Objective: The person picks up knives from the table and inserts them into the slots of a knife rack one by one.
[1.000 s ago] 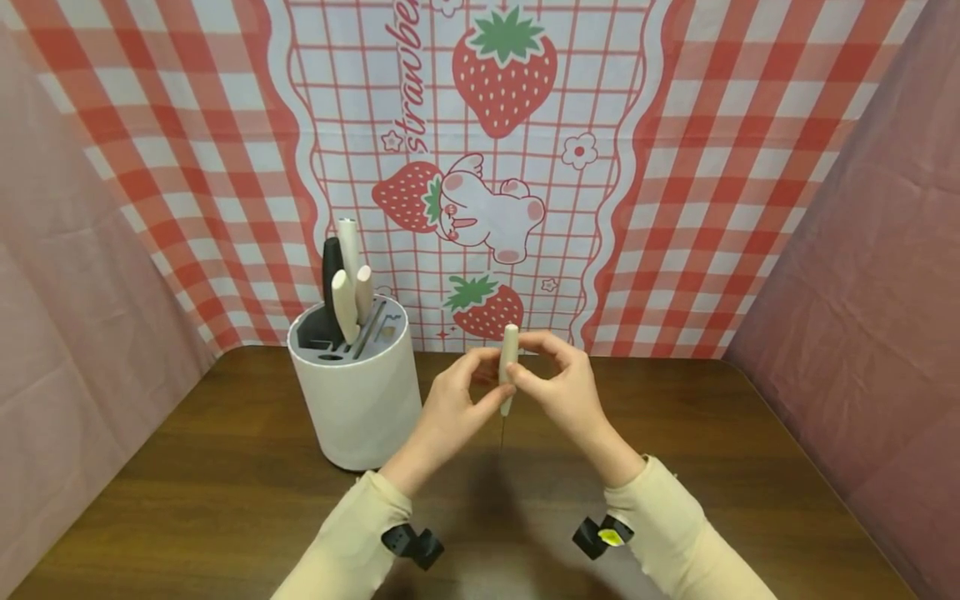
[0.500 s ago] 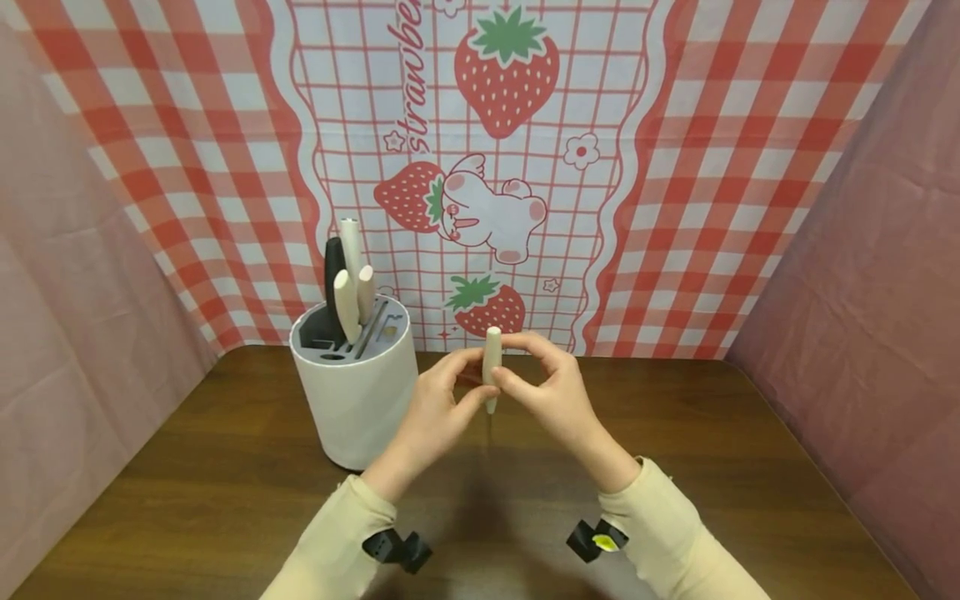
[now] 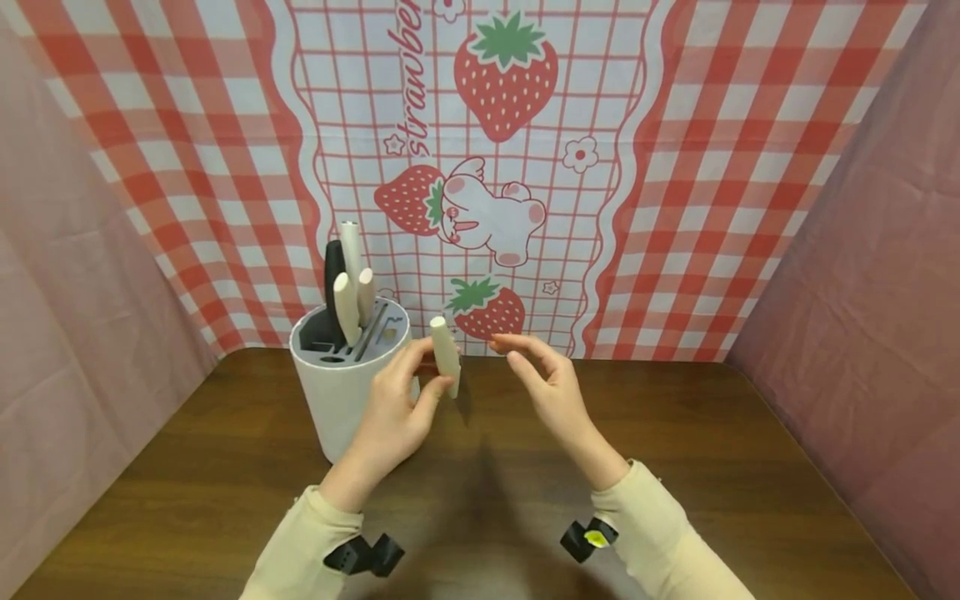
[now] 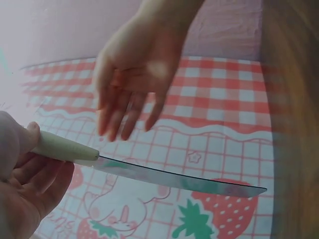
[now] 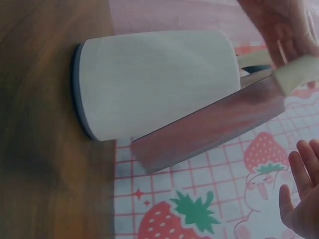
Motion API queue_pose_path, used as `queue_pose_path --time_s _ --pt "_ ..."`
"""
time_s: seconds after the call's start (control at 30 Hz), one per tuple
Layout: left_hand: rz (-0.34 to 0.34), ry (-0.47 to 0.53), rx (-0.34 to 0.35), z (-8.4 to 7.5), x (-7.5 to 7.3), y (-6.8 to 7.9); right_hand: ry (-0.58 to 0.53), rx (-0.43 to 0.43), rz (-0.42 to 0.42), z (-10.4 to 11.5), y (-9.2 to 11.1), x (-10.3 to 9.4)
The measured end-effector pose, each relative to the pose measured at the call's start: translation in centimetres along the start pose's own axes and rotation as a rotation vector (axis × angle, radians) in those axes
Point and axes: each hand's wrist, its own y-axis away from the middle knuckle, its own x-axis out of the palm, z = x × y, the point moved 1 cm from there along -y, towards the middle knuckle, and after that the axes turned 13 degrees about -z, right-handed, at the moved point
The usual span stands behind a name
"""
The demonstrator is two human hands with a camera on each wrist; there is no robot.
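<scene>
My left hand (image 3: 390, 408) pinches the cream handle of a knife (image 3: 446, 350) between thumb and fingers. Its broad, square-ended blade points down in the head view and shows at full length in both wrist views. Apart from the knife, my right hand (image 3: 557, 392) is held up with loosely extended fingers and nothing in them. A white round knife block (image 3: 318, 400) stands just left of the knife, partly behind my left hand. Its grey slotted top carries a black handle (image 3: 333, 279), a tall white handle (image 3: 350, 250) and two cream handles (image 3: 346, 308).
A brown wooden table (image 3: 600, 517) lies under both hands. Behind it hangs a red-and-white checked cloth (image 3: 690, 208) with strawberry prints. Pink curtains (image 3: 847, 250) close off both sides. Each sleeve bears a small black wrist camera (image 3: 367, 554).
My right hand has let go of the knife handle. My left hand has carried the knife left towards the block, and the handle now leans left at its top.
</scene>
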Motion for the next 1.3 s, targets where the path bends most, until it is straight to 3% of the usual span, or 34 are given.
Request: queue_pose_path --time_s 0.5,0.77,0.97,1.13,1.3 --pt "-0.125 0.011 0.115 -1.2 -3.7 -1.9 0.04 0.142 -0.047 -3.7 0.4 0.4" --pt "-0.195 0.093 0.152 -1.8 -5.0 -2.9 0.06 0.218 -0.05 -5.9 0.8 2.5" --pt "-0.255 0.095 0.198 -2.3 -5.4 -3.4 0.078 0.231 -0.048 -7.2 1.1 4.3" --pt "-0.298 0.108 0.221 -2.4 -5.8 -3.8 0.065 0.22 -0.015 -7.4 1.4 6.0" --pt "-0.346 0.06 0.27 -2.6 -6.1 -4.0 0.053 0.236 0.017 -5.8 1.8 7.6"
